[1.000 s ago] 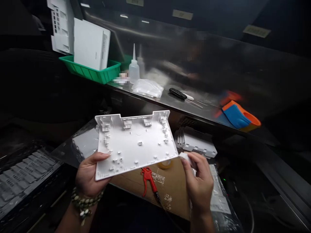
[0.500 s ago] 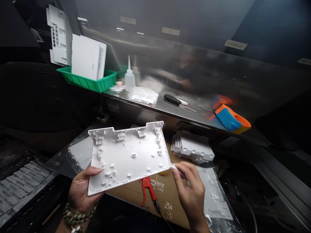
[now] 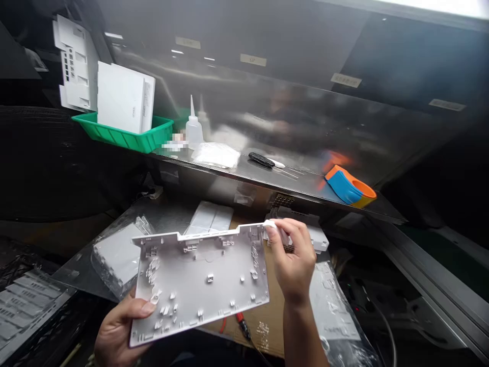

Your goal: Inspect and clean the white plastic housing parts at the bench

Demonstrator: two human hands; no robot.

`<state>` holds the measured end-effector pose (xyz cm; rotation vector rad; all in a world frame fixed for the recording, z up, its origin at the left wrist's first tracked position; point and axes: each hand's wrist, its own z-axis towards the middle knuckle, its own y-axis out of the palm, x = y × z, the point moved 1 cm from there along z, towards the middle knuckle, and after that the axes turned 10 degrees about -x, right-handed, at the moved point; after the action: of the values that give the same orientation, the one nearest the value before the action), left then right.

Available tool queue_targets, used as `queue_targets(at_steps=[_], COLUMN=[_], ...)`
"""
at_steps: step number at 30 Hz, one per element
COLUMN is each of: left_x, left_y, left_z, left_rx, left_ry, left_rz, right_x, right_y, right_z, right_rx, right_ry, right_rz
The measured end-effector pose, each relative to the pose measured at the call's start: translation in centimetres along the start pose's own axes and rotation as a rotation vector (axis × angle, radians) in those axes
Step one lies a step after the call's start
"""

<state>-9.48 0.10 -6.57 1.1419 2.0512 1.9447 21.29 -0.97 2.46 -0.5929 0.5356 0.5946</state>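
A white plastic housing (image 3: 225, 267), its inner side with small clips and posts facing me, is tilted over the bench. My left hand (image 3: 122, 326) grips its lower left corner, thumb on the inner face and the other fingers behind. At the upper right corner of the housing, my right hand (image 3: 292, 250) pinches a small white wad (image 3: 269, 224) that looks like cloth or tissue, touching the corner. Partly hidden under the housing lies a red air gun (image 3: 241, 322) on brown cardboard (image 3: 273, 306).
On the shelf are a green tray (image 3: 126, 137) with white casings, a squeeze bottle (image 3: 194, 131), white bags (image 3: 217, 154), thin tools (image 3: 262, 160) and an orange-blue holder (image 3: 347, 187). Stacked white parts (image 3: 319, 234) stand behind my right hand; wrapped parts (image 3: 120, 252) lie left.
My right hand with the wad has moved up from the housing's lower right corner to its upper right corner. The housing sits lower in view and tilts differently; the camera view has shifted.
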Motion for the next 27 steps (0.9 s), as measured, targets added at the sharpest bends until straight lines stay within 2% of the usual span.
queue_targets(at_steps=[3, 6, 10, 13, 19, 22, 27], left_x=[-0.5, -1.2, -2.5, -3.9, -7.0, -7.9, -8.5], left_y=[1.3, 2.5, 3.6, 4.5, 5.7, 5.5, 5.4], left_z=[-0.2, 0.2, 1.3, 2.0, 3.0, 3.5, 4.2], left_rx=[0.082, 0.041, -0.009, -0.005, -0.057, -0.112, -0.157], left_ry=[0.027, 0.036, 0.056, 0.068, 0.060, 0.086, 0.119], left_rz=[0.114, 0.148, 0.159, 0.161, 0.320, 0.378, 0.467], right_x=[0.6, 1.8, 3.0, 1.8, -2.9, -3.0, -2.6], right_y=[0.3, 0.5, 0.8, 1.4, 4.0, 4.9, 5.0], right_z=[-0.5, -0.9, -1.2, -1.9, -3.7, -4.2, -4.7], right_rx=[-0.013, -0.036, 0.062, 0.046, -0.150, -0.176, -0.151], right_ry=[0.012, 0.005, 0.080, 0.082, -0.019, -0.020, 0.002], right_rz=[0.002, -0.019, -0.064, 0.000, 0.173, 0.182, 0.174])
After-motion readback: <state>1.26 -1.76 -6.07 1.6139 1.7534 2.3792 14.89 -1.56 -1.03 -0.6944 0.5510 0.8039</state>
